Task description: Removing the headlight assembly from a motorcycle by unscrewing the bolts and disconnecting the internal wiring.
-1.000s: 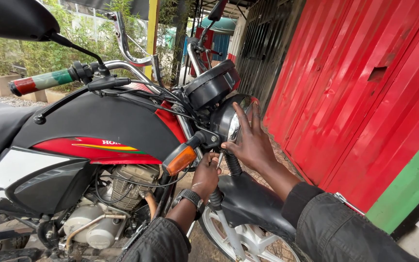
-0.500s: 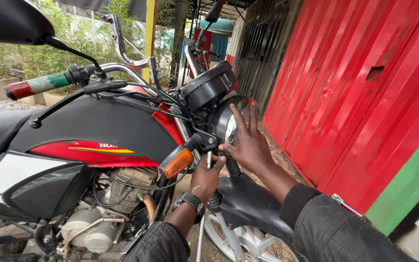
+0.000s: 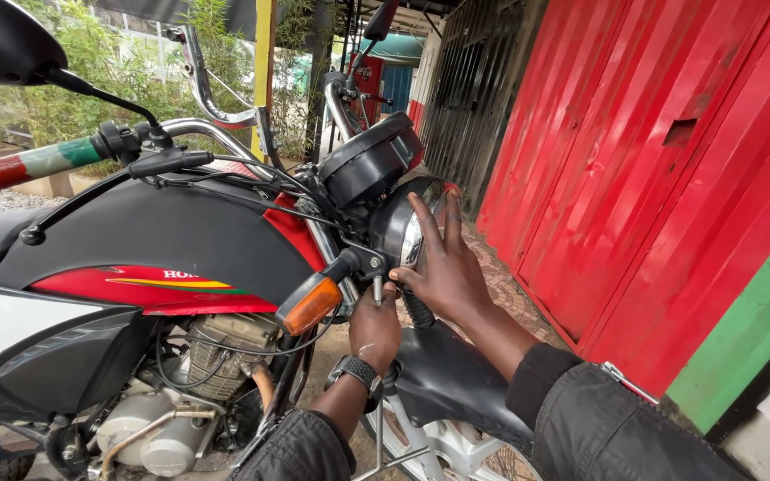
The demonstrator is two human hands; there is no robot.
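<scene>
Red corrugated wall (image 3: 670,178) on the right, motorcycle close in: the headlight (image 3: 403,227) sits under the black instrument housing (image 3: 369,162), right hand (image 3: 443,267) spread flat on its lens. Left hand (image 3: 374,325) pinches a small metal tool (image 3: 378,289) beneath the orange indicator (image 3: 311,305); best to brace the lamp firmly and keep that tool square.

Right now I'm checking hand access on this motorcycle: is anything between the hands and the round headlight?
Nothing visible is. The right hand lies spread directly on the round chrome-rimmed headlight. The left hand holds a small metal tool just beneath it, beside the orange turn signal.
</scene>
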